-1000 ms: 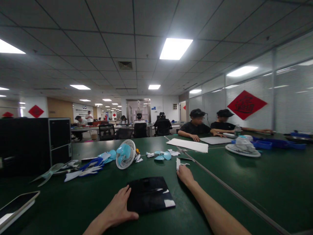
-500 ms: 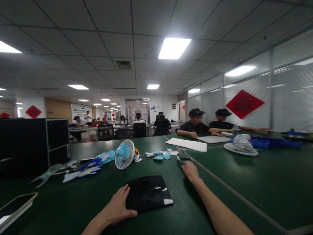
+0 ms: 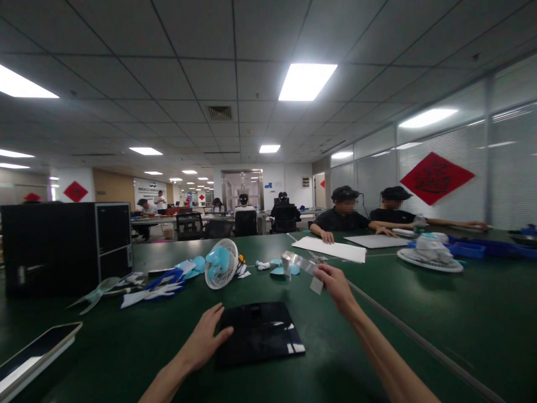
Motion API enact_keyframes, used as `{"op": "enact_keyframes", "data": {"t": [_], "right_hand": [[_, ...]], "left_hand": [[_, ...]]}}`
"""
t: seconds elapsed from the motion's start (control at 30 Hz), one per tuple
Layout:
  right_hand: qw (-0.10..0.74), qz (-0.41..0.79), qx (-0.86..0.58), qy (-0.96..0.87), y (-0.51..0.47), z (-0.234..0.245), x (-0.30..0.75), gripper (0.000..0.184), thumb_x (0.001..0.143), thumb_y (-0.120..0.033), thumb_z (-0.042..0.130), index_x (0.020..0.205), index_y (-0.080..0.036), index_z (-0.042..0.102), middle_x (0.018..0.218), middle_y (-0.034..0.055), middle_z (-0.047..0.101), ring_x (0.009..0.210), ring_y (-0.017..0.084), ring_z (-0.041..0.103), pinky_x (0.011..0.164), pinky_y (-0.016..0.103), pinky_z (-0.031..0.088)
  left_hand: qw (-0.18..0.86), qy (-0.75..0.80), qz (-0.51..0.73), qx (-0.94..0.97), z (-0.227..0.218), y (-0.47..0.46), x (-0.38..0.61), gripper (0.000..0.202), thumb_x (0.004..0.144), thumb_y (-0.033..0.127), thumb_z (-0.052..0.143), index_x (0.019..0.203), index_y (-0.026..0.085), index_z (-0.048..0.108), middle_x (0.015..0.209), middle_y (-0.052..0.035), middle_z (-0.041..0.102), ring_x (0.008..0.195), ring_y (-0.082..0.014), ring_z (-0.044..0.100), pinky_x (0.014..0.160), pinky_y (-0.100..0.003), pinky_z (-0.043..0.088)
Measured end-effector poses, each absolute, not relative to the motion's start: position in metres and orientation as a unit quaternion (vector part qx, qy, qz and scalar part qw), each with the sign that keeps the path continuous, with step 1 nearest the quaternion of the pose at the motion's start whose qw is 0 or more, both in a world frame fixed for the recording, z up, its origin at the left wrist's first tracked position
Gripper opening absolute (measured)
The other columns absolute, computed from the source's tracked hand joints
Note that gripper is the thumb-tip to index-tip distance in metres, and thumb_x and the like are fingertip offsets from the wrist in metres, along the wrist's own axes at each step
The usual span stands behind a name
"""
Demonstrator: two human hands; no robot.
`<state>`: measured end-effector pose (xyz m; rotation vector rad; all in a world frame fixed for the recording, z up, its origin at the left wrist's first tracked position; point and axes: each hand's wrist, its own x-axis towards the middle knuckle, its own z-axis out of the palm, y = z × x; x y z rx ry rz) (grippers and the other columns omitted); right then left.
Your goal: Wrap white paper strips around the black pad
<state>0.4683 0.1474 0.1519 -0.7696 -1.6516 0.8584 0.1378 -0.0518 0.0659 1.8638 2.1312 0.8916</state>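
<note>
A glossy black flat panel (image 3: 258, 333) lies on the green table in front of me. My left hand (image 3: 205, 338) rests at its left edge, fingers apart; whether the thumb touches the surface I cannot tell. To the right, raised beyond the panel's far corner, my right hand (image 3: 335, 285) pinches a strip of clear plastic film (image 3: 308, 266). The film is crumpled at its far end, and a small flap hangs under the fingers. Behind it, light-blue fan blades (image 3: 277, 270) lie partly hidden.
A small white-and-blue fan (image 3: 221, 264), blue-and-white gloves (image 3: 161, 290) and a black computer case (image 3: 67, 249) stand left. At lower left lies a tablet-like device (image 3: 37, 358). A co-worker's hand (image 3: 327, 237) touches a white board (image 3: 331, 249). A white fan part (image 3: 430, 258) sits right.
My right hand has lifted the film off the table. My left hand's fingers have eased back from the panel's surface. A co-worker's hand has moved onto the white board. The view has shifted slightly left.
</note>
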Motion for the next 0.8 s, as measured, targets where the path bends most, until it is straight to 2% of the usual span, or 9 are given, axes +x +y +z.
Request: {"op": "enact_keyframes", "data": {"t": [0.13, 0.23, 0.3, 0.4, 0.5, 0.6, 0.8], "right_hand": [[0.445, 0.542, -0.231, -0.674, 0.126, 0.151, 0.455, 0.024, 0.068, -0.039, 0.064, 0.073, -0.016, 0.061, 0.056, -0.0058, 0.046, 0.048, 0.008, 0.040, 0.046, 0.021, 0.027], [0.402, 0.590, -0.211, -0.668, 0.116, 0.148, 0.446, 0.023, 0.066, -0.037, 0.067, 0.071, -0.015, 0.060, 0.055, -0.0066, 0.044, 0.048, 0.007, 0.037, 0.045, 0.020, 0.025], [0.379, 0.601, -0.211, -0.671, 0.113, 0.144, 0.442, 0.023, 0.065, -0.035, 0.068, 0.072, -0.014, 0.061, 0.055, -0.0062, 0.045, 0.048, 0.006, 0.037, 0.045, 0.020, 0.024], [0.349, 0.599, -0.215, -0.688, 0.113, 0.136, 0.436, 0.022, 0.066, -0.034, 0.067, 0.072, -0.014, 0.062, 0.055, -0.0057, 0.046, 0.048, 0.006, 0.037, 0.045, 0.020, 0.023], [0.330, 0.589, -0.228, -0.702, 0.113, 0.130, 0.431, 0.021, 0.066, -0.032, 0.066, 0.072, -0.013, 0.063, 0.055, -0.0053, 0.048, 0.048, 0.006, 0.038, 0.045, 0.020, 0.022], [0.315, 0.575, -0.243, -0.715, 0.113, 0.125, 0.428, 0.019, 0.066, -0.031, 0.065, 0.073, -0.013, 0.064, 0.055, -0.0053, 0.049, 0.048, 0.007, 0.038, 0.044, 0.020, 0.022], [0.303, 0.556, -0.253, -0.731, 0.118, 0.117, 0.424, 0.022, 0.069, -0.034, 0.063, 0.069, -0.013, 0.064, 0.053, -0.0049, 0.050, 0.048, 0.007, 0.038, 0.046, 0.021, 0.023]], "left_hand": [[0.038, 0.701, 0.425, 0.571, 0.088, -0.042, 0.118, 0.075, 0.084, 0.067, 0.031, 0.136, 0.014, 0.043, 0.145, -0.0110, 0.041, 0.137, -0.0246, 0.031, 0.115, -0.040, 0.020], [0.104, 0.659, 0.485, 0.565, 0.107, -0.036, 0.116, 0.078, 0.080, 0.073, 0.034, 0.130, 0.015, 0.050, 0.138, -0.0122, 0.049, 0.129, -0.0266, 0.042, 0.110, -0.041, 0.029], [0.189, 0.613, 0.513, 0.570, 0.117, -0.035, 0.122, 0.080, 0.077, 0.077, 0.033, 0.121, 0.015, 0.058, 0.122, -0.0124, 0.062, 0.113, -0.0278, 0.056, 0.096, -0.040, 0.043], [0.244, 0.586, 0.513, 0.578, 0.123, -0.037, 0.139, 0.076, 0.080, 0.076, 0.030, 0.103, 0.013, 0.066, 0.098, -0.0099, 0.070, 0.091, -0.0250, 0.062, 0.077, -0.035, 0.047], [0.211, 0.603, 0.500, 0.584, 0.120, -0.042, 0.152, 0.065, 0.083, 0.069, 0.035, 0.085, 0.013, 0.068, 0.077, -0.0046, 0.068, 0.071, -0.0192, 0.059, 0.065, -0.029, 0.043], [0.173, 0.619, 0.493, 0.586, 0.116, -0.045, 0.157, 0.055, 0.082, 0.065, 0.043, 0.074, 0.015, 0.064, 0.064, 0.0006, 0.060, 0.060, -0.0151, 0.053, 0.057, -0.025, 0.038], [0.201, 0.623, 0.499, 0.569, 0.112, -0.046, 0.154, 0.049, 0.077, 0.061, 0.052, 0.077, 0.014, 0.063, 0.064, 0.0020, 0.057, 0.056, -0.0124, 0.050, 0.051, -0.023, 0.036]]}}
